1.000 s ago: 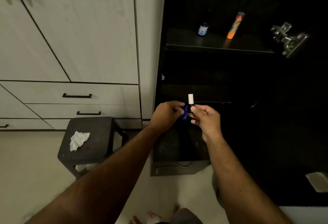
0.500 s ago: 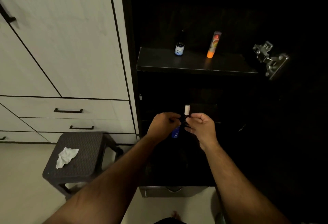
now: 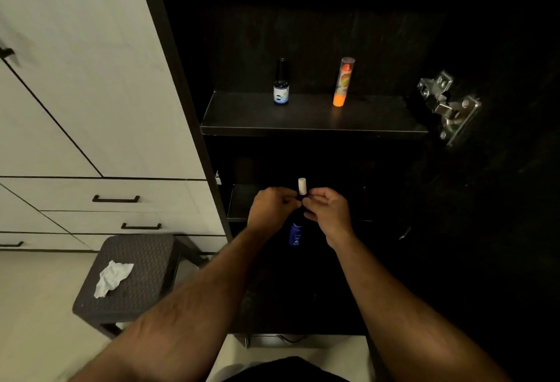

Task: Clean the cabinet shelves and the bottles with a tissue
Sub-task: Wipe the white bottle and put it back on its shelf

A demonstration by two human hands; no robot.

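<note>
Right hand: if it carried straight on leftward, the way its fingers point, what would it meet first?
The right hand would meet the blue bottle's neck, already in its grip, then the left hand; depth is unclear.

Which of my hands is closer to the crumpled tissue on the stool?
Left. The left hand is up and to the right of the tissue, at the blue bottle; the right hand grips the same bottle from its far side.
</note>
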